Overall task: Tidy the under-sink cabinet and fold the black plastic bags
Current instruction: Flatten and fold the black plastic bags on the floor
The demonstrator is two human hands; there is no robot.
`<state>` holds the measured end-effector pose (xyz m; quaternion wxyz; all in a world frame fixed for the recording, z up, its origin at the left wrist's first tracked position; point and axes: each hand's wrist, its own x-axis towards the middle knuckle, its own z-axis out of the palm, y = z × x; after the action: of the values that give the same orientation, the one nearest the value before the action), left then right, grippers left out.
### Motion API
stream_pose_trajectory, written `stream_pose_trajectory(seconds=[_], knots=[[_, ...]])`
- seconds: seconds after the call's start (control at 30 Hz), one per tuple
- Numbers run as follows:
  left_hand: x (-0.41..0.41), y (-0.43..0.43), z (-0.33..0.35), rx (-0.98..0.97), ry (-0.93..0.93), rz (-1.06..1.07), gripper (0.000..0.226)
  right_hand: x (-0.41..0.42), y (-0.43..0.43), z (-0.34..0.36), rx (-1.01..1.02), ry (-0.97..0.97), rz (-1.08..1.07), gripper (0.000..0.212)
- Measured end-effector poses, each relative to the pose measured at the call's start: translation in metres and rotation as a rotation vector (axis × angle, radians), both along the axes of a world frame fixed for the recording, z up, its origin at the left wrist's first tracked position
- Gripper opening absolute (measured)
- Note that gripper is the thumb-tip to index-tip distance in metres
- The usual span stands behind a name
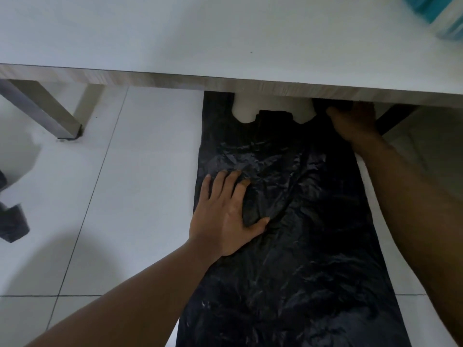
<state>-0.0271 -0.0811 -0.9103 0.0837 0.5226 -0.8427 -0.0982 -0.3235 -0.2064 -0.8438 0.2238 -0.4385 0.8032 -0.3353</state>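
A large black plastic bag (300, 241) lies spread flat on the white tiled floor, its handle end reaching under the table's edge. My left hand (225, 216) lies flat on the bag's left side, fingers spread and pressing the crinkled plastic. My right hand (355, 123) reaches to the bag's upper right handle in the shadow under the table. Its fingertips are hidden by the table edge, so its hold on the handle cannot be seen.
A white table (225, 78) with a wood-grain edge spans the top; its grey leg (50, 113) stands at the left. A folded dark bag (12, 224) lies at the far left. A teal and white object (441, 13) sits blurred on the table's top right.
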Motion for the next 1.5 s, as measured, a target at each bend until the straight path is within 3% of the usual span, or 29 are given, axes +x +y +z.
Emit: stream_pose_trajectory(seconds=[0.1,0.2,0.27,0.33,0.43,0.53,0.67,0.8,0.9,1.0,1.27,1.33,1.5], knots=[[0.000,0.000,-0.001,-0.009,0.016,-0.005,0.089,-0.007,-0.004,0.011,-0.010,-0.321,-0.056,0.024],[-0.001,0.001,-0.001,-0.011,0.016,-0.006,0.088,-0.016,-0.006,0.011,0.046,-0.346,-0.090,0.048],[-0.001,0.001,0.000,-0.007,0.015,-0.002,0.088,-0.023,-0.010,0.009,0.074,-0.355,-0.084,0.051],[-0.001,0.001,0.001,-0.004,0.019,0.000,0.088,-0.026,-0.012,0.008,0.081,-0.361,-0.073,0.042],[-0.001,0.001,0.000,-0.011,0.021,-0.001,0.088,-0.027,-0.016,0.011,0.036,-0.533,-0.080,0.017],[-0.001,0.001,-0.001,-0.018,0.023,-0.004,0.087,-0.037,-0.029,0.004,0.036,-0.625,-0.076,0.024],[0.000,0.001,0.000,-0.011,0.028,-0.003,0.087,-0.028,-0.038,-0.004,0.041,-0.510,-0.157,0.029],[0.000,0.001,-0.002,-0.020,0.032,-0.003,0.087,0.006,-0.018,0.001,-0.030,0.086,-0.086,0.029],[0.000,0.000,-0.003,-0.031,0.051,0.000,0.086,0.053,0.023,-0.009,-0.218,0.345,0.142,0.028],[0.000,0.000,-0.004,-0.027,0.059,-0.004,0.087,0.088,0.049,-0.045,0.040,0.502,0.369,0.036],[0.011,-0.029,0.024,0.225,0.325,0.047,0.077,0.092,0.057,-0.072,0.012,0.607,0.333,0.046],[0.014,-0.054,0.031,0.174,0.357,0.077,0.067,0.091,0.058,-0.072,0.013,0.610,0.342,0.046],[0.018,-0.128,0.024,0.053,0.034,0.007,0.062,0.091,0.058,-0.074,-0.006,0.606,0.321,0.046]])
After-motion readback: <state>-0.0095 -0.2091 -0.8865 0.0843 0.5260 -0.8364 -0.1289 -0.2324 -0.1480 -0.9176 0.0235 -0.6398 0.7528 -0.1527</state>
